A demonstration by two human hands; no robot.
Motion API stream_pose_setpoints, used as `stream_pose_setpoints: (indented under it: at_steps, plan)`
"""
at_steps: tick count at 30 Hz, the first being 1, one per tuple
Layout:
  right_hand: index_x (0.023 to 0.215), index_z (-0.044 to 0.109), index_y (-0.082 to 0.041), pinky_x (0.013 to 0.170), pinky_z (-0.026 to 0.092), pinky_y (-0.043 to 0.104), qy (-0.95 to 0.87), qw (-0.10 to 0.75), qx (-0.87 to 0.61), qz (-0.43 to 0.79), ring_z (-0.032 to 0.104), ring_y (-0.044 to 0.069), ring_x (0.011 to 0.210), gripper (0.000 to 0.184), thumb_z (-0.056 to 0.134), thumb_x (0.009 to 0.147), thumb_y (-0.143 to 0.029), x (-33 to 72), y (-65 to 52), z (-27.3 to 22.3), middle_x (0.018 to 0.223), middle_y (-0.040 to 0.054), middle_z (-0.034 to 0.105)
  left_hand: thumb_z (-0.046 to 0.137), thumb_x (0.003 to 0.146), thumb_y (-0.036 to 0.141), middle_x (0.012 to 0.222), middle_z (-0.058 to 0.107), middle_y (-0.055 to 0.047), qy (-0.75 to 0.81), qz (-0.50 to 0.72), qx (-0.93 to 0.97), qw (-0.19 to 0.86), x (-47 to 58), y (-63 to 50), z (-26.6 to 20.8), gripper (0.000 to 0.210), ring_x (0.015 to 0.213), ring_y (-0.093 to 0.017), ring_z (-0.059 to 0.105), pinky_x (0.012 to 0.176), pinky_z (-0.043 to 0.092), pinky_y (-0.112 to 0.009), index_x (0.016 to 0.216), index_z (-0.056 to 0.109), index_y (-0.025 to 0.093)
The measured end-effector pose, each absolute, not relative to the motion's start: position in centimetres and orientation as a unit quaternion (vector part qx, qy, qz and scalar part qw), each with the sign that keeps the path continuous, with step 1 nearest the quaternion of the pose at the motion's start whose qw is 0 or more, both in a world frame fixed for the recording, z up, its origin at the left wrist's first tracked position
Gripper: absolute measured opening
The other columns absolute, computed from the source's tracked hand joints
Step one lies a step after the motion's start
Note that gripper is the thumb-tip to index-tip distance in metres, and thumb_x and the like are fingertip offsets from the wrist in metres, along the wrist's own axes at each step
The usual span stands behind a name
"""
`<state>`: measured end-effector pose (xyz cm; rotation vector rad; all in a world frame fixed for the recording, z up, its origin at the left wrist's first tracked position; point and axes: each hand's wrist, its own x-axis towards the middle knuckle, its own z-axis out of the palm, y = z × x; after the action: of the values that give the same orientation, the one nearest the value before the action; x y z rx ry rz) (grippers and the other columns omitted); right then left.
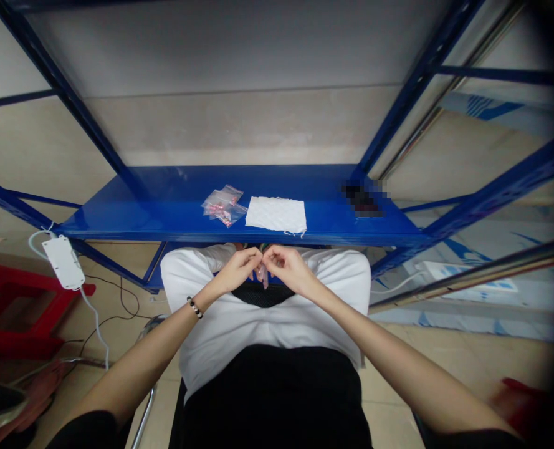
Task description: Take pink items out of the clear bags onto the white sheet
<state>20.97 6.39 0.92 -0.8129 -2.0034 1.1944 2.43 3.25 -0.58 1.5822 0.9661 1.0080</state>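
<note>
The left hand (pixel 245 265) and the right hand (pixel 286 265) met over the lap, just in front of the blue shelf (pixel 164 215). Both had their fingers pinched closed on a small clear bag (pixel 265 279), which hung down between them. On the shelf, more bags (pixel 224 206) with red bits lay beside a white cloth (pixel 277 214).

White power strip (pixel 65 262), red plastic stool (pixel 24 342)

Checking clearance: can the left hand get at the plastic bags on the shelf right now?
Likely yes: the bags lie uncovered near the shelf edge, ahead of the left hand, with only that edge between, though that hand seems to hold a small bag.
</note>
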Motion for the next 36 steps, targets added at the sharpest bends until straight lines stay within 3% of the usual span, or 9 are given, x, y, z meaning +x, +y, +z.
stream_pose_setpoints:
  at_steps: [6, 12, 19, 26, 30, 36]
  plan:
    - [0.085, 0.055, -0.02, 0.057, 0.048, 0.024, -0.735, 0.331, -0.295, 0.513, 0.061, 0.013, 0.059, 0.018, 0.054, 0.094, -0.036, 21.0, 6.1, 1.2, 0.069, -0.0008, 0.064, 0.06, 0.089, 0.052, 0.078, 0.067, -0.006, 0.345, 0.441, 0.57, 0.601, 2.9, 3.2, -1.0, 0.039, 0.07, -0.017, 0.068, 0.064, 0.054, -0.027, 0.091, 0.057, 0.013]
    - [0.102, 0.051, -0.022, 0.063, 0.05, 0.026, -0.715, 0.367, -0.287, 0.521, 0.063, 0.014, 0.064, 0.022, 0.06, 0.091, -0.039, 21.0, 6.2, 1.7, 0.074, -0.0016, 0.064, 0.061, 0.09, 0.047, 0.076, 0.068, -0.007, 0.349, 0.471, 0.554, 0.591, 3.3, 2.9, -0.7, 0.036, 0.067, -0.015, 0.067, 0.061, 0.05, -0.024, 0.091, 0.06, 0.012]
    - [0.083, 0.056, -0.019, 0.057, 0.051, 0.025, -0.673, 0.35, -0.308, 0.574, 0.064, 0.014, 0.062, 0.032, 0.065, 0.086, -0.049, 20.8, 6.4, 1.2, 0.072, 0.0022, 0.067, 0.062, 0.089, 0.049, 0.066, 0.064, -0.002, 0.358, 0.494, 0.524, 0.595, 3.4, 2.9, -0.5, 0.036, 0.057, -0.013, 0.062, 0.055, 0.046, -0.023, 0.087, 0.058, 0.014]
    - [0.08, 0.054, -0.018, 0.051, 0.049, 0.022, -0.68, 0.314, -0.281, 0.601, 0.065, 0.012, 0.059, 0.04, 0.058, 0.089, -0.056, 20.7, 6.3, 1.2, 0.071, 0.004, 0.07, 0.064, 0.087, 0.053, 0.062, 0.061, -0.001, 0.339, 0.489, 0.558, 0.578, 3.5, 3.2, -0.9, 0.04, 0.053, -0.011, 0.057, 0.054, 0.044, -0.022, 0.083, 0.059, 0.013]
    - [0.082, 0.053, -0.018, 0.05, 0.048, 0.021, -0.684, 0.288, -0.274, 0.612, 0.065, 0.013, 0.06, 0.037, 0.058, 0.091, -0.054, 21.0, 6.6, 0.9, 0.074, 0.0047, 0.071, 0.061, 0.089, 0.05, 0.063, 0.06, -0.001, 0.355, 0.478, 0.575, 0.56, 3.4, 3.0, -0.6, 0.038, 0.054, -0.011, 0.056, 0.056, 0.043, -0.023, 0.082, 0.059, 0.013]
    - [0.079, 0.054, -0.018, 0.049, 0.045, 0.021, -0.704, 0.281, -0.28, 0.589, 0.058, 0.011, 0.053, 0.027, 0.055, 0.092, -0.041, 21.2, 6.9, 0.8, 0.063, -0.0005, 0.062, 0.059, 0.091, 0.048, 0.063, 0.057, 0.0, 0.379, 0.46, 0.6, 0.534, 3.3, 2.8, -0.4, 0.035, 0.056, -0.01, 0.051, 0.057, 0.041, -0.024, 0.082, 0.058, 0.014]
